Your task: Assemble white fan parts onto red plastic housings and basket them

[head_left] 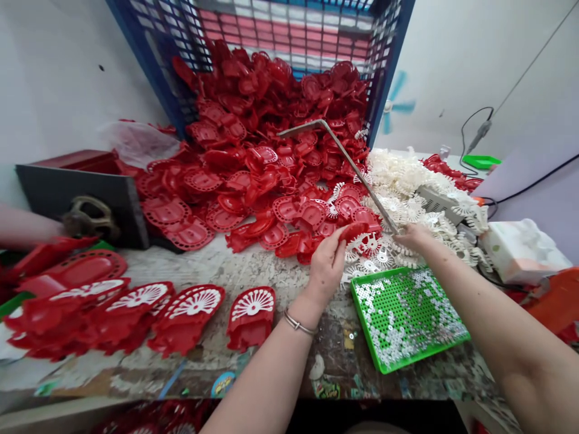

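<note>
My right hand (414, 239) is closed around the lower end of a bent metal bar (350, 161), whose hooked far end reaches over a heap of red plastic parts (244, 175). Fingers curled, my left hand (326, 265) grips a red plastic part (354, 231) at the near edge of that heap. White fan-shaped plastic pieces (402, 205) are piled beyond my right hand. Below the hands lies a green tray (377, 355) holding many small whitish pieces. Several red parts with white fans fitted (252, 304) stand in a row at the left.
A blue plastic crate (391, 54) lies tipped behind the heap, spilling red parts. At the left, a co-worker's arm (27, 228) is beside a dark box-like stand (45, 187). A white tissue pack (520, 250) and a grey power strip (436, 205) are at the right.
</note>
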A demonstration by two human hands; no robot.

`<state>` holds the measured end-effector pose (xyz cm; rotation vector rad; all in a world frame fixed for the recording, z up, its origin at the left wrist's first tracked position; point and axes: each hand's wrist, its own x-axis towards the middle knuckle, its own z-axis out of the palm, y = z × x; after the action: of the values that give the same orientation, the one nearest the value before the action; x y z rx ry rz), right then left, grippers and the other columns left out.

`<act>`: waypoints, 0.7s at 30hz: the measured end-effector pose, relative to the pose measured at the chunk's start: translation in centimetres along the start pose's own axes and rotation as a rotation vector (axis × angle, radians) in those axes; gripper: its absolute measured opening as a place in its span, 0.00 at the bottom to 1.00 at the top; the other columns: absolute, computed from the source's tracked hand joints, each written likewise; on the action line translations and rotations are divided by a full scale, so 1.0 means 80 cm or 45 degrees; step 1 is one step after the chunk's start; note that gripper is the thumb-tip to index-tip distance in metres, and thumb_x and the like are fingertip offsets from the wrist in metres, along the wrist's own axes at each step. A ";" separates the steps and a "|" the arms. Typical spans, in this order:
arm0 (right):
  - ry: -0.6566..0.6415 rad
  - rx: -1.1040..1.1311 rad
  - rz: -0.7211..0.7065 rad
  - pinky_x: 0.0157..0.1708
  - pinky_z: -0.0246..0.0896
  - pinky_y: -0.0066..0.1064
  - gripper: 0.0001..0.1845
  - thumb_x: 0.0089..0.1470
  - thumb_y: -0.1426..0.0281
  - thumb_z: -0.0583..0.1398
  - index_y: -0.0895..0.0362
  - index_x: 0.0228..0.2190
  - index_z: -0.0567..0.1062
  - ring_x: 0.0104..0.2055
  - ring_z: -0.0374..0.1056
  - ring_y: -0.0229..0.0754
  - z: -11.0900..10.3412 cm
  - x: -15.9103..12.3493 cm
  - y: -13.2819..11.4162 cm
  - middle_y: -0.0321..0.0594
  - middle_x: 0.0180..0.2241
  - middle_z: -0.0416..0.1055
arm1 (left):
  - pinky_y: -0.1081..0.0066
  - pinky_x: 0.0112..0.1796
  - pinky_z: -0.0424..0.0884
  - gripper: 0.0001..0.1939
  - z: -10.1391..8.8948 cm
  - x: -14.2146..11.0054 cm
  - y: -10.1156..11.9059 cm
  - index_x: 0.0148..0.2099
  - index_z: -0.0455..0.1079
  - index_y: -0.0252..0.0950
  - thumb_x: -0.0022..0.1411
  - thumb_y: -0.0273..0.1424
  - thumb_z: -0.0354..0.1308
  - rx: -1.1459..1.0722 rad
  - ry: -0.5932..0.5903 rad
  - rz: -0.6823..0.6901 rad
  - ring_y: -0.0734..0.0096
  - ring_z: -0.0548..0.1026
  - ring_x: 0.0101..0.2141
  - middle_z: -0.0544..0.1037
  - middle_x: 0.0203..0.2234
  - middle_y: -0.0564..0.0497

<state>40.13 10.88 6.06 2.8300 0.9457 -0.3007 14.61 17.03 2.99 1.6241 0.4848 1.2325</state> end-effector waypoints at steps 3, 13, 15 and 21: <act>0.004 0.022 -0.026 0.48 0.67 0.43 0.20 0.61 0.58 0.58 0.58 0.49 0.71 0.48 0.68 0.44 0.000 0.000 0.003 0.45 0.50 0.69 | 0.62 0.58 0.63 0.18 -0.004 -0.002 0.004 0.55 0.72 0.41 0.65 0.28 0.51 0.169 -0.078 0.262 0.65 0.74 0.52 0.78 0.50 0.47; 0.014 0.088 -0.023 0.48 0.67 0.43 0.18 0.61 0.61 0.59 0.58 0.49 0.71 0.49 0.68 0.44 0.000 -0.002 -0.001 0.45 0.50 0.69 | 0.63 0.59 0.62 0.17 -0.004 -0.001 0.006 0.55 0.71 0.40 0.66 0.32 0.52 0.088 0.124 0.076 0.64 0.73 0.52 0.77 0.52 0.47; 0.011 0.131 -0.031 0.47 0.68 0.42 0.17 0.61 0.62 0.59 0.58 0.48 0.71 0.48 0.68 0.44 -0.004 -0.002 -0.002 0.45 0.49 0.69 | 0.64 0.56 0.64 0.16 -0.003 0.001 0.004 0.53 0.72 0.39 0.65 0.33 0.53 -0.024 0.209 -0.120 0.64 0.74 0.50 0.78 0.49 0.47; 0.150 0.396 0.000 0.49 0.67 0.43 0.16 0.61 0.63 0.59 0.57 0.48 0.72 0.50 0.67 0.44 -0.015 -0.004 0.010 0.45 0.50 0.68 | 0.69 0.41 0.72 0.10 -0.002 0.011 -0.006 0.40 0.72 0.36 0.55 0.31 0.56 -0.569 0.284 -0.566 0.69 0.75 0.33 0.78 0.30 0.53</act>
<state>40.52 10.29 7.40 3.1611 0.9994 -0.3079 14.91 18.02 2.97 0.9436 0.6189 1.0875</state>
